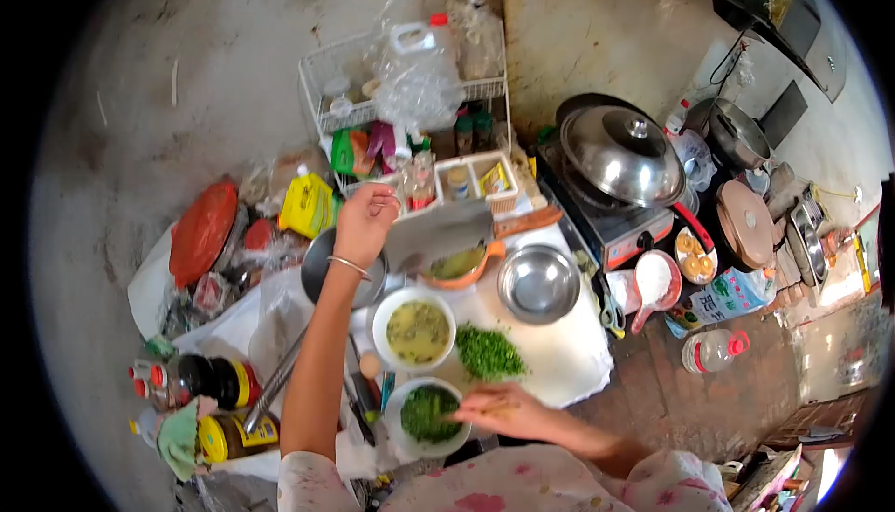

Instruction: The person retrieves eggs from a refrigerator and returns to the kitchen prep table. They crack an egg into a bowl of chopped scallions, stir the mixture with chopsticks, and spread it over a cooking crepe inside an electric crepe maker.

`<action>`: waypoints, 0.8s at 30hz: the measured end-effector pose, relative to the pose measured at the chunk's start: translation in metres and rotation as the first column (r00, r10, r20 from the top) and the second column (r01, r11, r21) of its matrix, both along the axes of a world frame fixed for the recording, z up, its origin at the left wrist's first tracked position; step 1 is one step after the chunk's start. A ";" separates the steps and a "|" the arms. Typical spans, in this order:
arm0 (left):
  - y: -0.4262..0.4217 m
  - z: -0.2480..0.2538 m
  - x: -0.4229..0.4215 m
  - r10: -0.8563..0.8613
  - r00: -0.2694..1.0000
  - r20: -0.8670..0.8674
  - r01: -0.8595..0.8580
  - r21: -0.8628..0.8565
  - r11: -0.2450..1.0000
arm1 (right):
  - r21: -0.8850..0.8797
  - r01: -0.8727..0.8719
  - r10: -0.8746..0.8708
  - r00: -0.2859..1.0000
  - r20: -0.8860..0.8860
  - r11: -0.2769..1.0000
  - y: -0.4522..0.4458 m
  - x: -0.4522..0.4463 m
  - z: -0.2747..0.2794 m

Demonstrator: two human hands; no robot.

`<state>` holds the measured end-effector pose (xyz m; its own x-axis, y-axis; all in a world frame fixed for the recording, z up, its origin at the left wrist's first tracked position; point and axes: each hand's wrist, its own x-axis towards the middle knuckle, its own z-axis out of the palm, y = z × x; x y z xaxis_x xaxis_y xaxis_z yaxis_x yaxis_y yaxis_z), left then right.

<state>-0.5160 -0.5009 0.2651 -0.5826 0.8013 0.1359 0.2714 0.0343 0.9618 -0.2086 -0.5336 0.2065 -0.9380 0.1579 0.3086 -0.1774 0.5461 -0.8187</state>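
My left hand (pixel 369 212) is raised over the far side of the table, near a white divided seasoning rack (pixel 503 197); its fingers are curled together, and whatever they hold is hidden. Low in front of me, my right hand (pixel 502 409) is closed around thin tan chopsticks (pixel 453 415), partly hidden by the fingers. Their tips reach into a white bowl (pixel 403 437) of wet chopped greens (pixel 429 413). Just beyond stands another white bowl (pixel 378 330) with yellowish liquid and dark bits. Chopped green herbs (pixel 490 352) lie in a pile on a pale board (pixel 569 353).
A cleaver (pixel 438 232) rests behind an orange-rimmed bowl (pixel 457 281). A steel bowl (pixel 538 283) stands to its right. Right of the table, a lidded wok (pixel 623 153) sits on a stove. Sauce bottles (pixel 210 380) and a jar (pixel 238 435) crowd the left edge.
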 end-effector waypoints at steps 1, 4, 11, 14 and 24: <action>0.022 -0.002 -0.009 0.002 0.996 -0.091 -0.006 -0.043 0.999 | 0.013 -0.013 0.014 0.995 -0.098 1.000 0.001 -0.002 -0.002; 0.076 0.012 -0.016 0.078 0.986 -0.149 -0.060 0.121 0.991 | -0.259 -0.071 0.076 0.997 0.012 0.963 0.005 -0.007 0.000; 0.181 0.075 -0.068 0.492 0.564 -0.663 -0.260 0.424 0.868 | -0.297 -0.126 0.119 0.992 -0.043 0.947 0.029 -0.015 -0.010; 0.217 0.084 -0.106 0.542 0.289 -0.789 -0.304 0.462 0.833 | -0.281 -0.108 0.084 0.992 -0.095 0.953 0.021 -0.014 -0.020; 0.238 0.090 -0.124 0.279 0.349 -0.895 -0.378 0.138 0.915 | -0.652 0.070 0.149 0.950 0.275 0.755 0.020 -0.021 -0.051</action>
<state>-0.6401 -0.2632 0.3547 -0.3897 0.6100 0.6899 0.9065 0.3861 0.1707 -0.2293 -0.5134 0.1550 -0.9739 0.1762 -0.1430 0.1196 -0.1368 -0.9834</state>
